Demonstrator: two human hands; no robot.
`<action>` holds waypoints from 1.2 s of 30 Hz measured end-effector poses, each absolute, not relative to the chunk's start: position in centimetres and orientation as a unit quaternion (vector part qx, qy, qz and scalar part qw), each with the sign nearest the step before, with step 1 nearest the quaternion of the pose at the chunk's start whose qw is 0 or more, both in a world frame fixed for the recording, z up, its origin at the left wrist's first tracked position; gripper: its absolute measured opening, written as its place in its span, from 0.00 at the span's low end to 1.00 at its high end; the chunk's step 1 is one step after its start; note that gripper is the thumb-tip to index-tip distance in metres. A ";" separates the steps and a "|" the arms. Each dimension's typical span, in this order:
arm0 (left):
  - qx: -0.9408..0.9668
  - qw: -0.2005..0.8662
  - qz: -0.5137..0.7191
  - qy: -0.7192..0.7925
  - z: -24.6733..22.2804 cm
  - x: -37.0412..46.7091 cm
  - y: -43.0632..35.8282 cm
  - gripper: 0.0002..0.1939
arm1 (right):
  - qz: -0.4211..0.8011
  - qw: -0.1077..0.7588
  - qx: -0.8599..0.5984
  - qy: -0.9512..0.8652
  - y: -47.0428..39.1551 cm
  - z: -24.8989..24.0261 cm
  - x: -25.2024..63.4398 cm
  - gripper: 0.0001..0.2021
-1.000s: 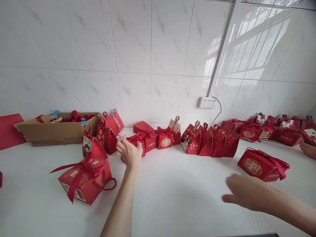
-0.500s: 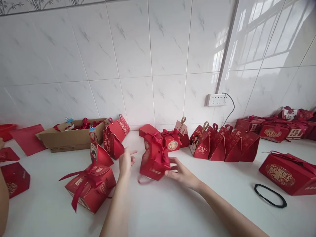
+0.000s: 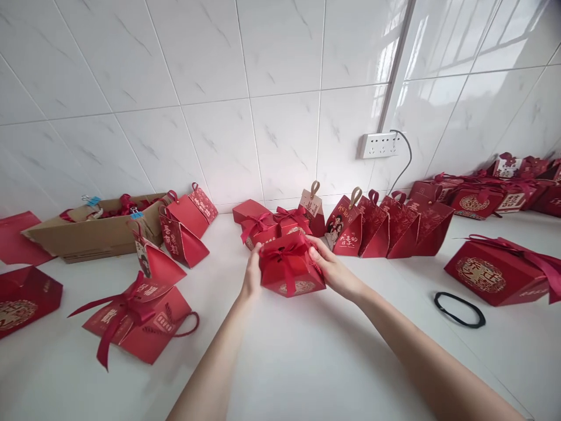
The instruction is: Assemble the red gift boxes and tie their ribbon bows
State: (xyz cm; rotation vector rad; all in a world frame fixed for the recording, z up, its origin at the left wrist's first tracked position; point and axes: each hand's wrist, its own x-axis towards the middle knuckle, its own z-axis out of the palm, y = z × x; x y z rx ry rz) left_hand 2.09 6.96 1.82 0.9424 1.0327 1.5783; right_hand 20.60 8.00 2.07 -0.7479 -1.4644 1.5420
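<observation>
Between my two hands is a red gift box [image 3: 293, 273] with a dark red ribbon bow on top and a gold round emblem on its front. My left hand [image 3: 253, 272] grips its left side, and my right hand [image 3: 331, 266] is wrapped round its right side. Directly behind it stand two more boxes with bows, a red gift box [image 3: 254, 229] and another one [image 3: 293, 217], partly hidden by the held box. To the left lies a larger red box [image 3: 144, 327] with a loose-ended bow and a cord handle.
A cardboard tray [image 3: 105, 234] with ribbons stands back left, near triangular boxes [image 3: 186, 240]. A row of triangular boxes [image 3: 372, 234] stands right of centre. Further right are a black band [image 3: 459, 310], a ribboned box [image 3: 495, 272] and stacked boxes [image 3: 477, 199]. A power strip [image 3: 381, 145] is on the wall.
My left hand, earlier apart with a finger pointing, now holds the box's left side. The box has been turned so its emblem faces me. The view has shifted slightly.
</observation>
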 end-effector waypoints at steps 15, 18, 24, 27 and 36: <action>0.505 0.428 0.647 0.378 3.6 3.9 5.0 0.17 | 0.559 0.488 -0.240 -0.626 8.6 2.4 22.1 0.37; 0.448 0.445 0.657 0.411 3.7 3.8 5.2 0.18 | 0.537 0.414 -0.214 -0.703 8.3 2.7 22.4 0.55; 0.477 0.410 0.648 0.430 3.7 3.2 5.6 0.17 | 0.419 0.396 -0.266 -0.773 7.5 3.7 22.7 0.51; 0.547 0.343 0.645 0.409 4.5 2.7 5.2 0.12 | 0.363 0.452 -0.288 -0.762 7.7 3.9 22.9 0.45; 0.782 -0.185 0.546 0.237 5.2 3.6 2.7 0.11 | 0.436 0.469 -0.245 -0.728 7.8 4.4 23.2 0.47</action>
